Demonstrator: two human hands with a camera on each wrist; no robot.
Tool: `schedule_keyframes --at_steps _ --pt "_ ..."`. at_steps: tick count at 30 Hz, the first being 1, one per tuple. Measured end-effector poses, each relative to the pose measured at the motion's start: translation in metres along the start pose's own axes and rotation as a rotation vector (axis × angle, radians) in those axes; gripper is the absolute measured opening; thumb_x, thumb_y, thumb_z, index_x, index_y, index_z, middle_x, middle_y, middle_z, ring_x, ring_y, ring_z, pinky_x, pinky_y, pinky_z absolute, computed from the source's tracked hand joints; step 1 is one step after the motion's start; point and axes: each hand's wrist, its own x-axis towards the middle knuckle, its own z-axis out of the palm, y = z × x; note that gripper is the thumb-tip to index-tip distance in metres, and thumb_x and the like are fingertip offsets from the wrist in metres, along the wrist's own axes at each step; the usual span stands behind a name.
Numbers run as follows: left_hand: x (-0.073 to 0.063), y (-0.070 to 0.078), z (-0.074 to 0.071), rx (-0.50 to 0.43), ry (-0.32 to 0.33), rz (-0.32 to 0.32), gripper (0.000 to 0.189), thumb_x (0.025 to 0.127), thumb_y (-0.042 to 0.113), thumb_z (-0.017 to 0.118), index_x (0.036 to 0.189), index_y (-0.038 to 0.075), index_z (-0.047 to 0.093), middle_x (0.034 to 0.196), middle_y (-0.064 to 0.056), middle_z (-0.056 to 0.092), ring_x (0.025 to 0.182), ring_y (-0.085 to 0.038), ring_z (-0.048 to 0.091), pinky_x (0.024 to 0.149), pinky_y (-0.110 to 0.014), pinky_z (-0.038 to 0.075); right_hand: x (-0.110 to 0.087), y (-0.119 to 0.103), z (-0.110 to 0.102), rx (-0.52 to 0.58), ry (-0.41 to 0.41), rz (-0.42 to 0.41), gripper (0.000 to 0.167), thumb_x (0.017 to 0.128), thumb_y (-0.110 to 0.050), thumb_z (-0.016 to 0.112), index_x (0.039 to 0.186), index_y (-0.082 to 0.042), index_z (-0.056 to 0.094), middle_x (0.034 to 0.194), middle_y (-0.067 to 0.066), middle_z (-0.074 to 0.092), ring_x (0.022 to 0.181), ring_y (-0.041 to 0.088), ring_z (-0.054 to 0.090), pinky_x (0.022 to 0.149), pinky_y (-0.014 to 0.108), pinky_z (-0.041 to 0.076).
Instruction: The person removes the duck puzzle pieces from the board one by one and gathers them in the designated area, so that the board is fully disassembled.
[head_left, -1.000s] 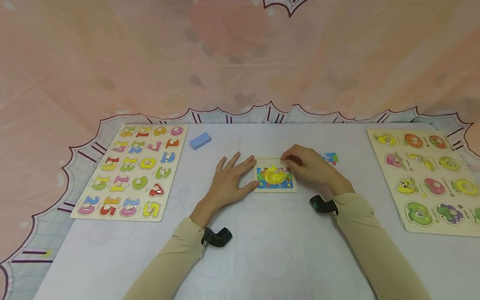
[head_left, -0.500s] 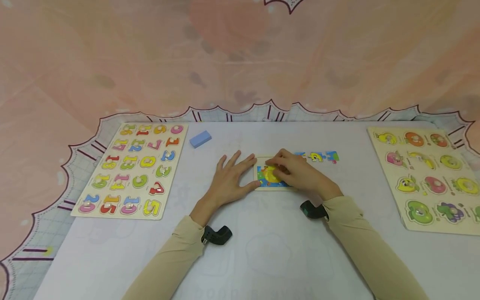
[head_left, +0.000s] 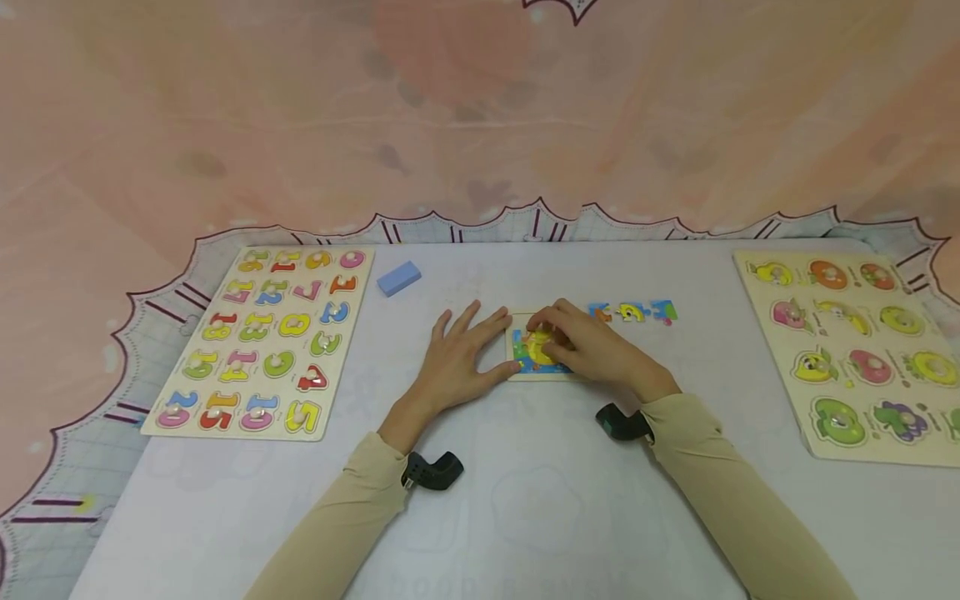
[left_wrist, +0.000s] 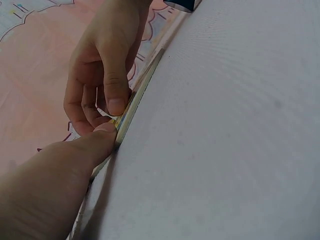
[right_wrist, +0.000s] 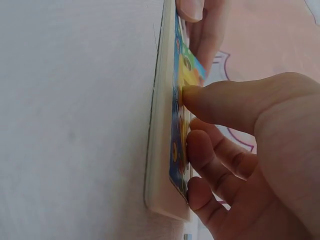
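Fingers of our right hand [head_left: 600, 346] curl in, thumb and fingertips pinching a glossy green-and-yellow picture piece [right_wrist: 191, 64] that tilts up from a small, cream-coloured puzzle frame [right_wrist: 161, 170] between both hands. Our left hand [head_left: 456, 362] spreads its fingers nearly straight, fingertips and thumb at the frame's left edge. We judge the step to be working that piece at its slot; whether lifting or seating, we cannot tell. Next, we'd want a firm pinch and a steady frame, sparing the neighbouring pieces. Three loose, brightly printed jigsaw pieces [head_left: 632, 312] lie just beyond our right knuckles.

We read 4, 15 and 20 on the cream board of coloured numerals [head_left: 281, 386] left of our left fingers. Lettering on the white tabletop [head_left: 525, 517], nearer us than either hand, is too faint; no brand shows.
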Motion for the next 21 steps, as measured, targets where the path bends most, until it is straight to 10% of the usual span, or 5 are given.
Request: schedule_keyframes --at_steps 21 --pt "0.0002 0.0002 -0.0005 -0.012 -0.006 0.0 0.067 0.085 0.053 0.061 0.142 0.021 0.045 0.149 0.006 0.041 0.145 -0.028 0.024 0.115 -0.058 0.009 0.0021 -0.0032 0.0003 0.06 0.048 -0.022 0.022 0.091 -0.01 0.06 0.113 -0.013 0.056 0.091 0.001 0.056 0.083 0.014 0.05 0.073 0.027 0.046"
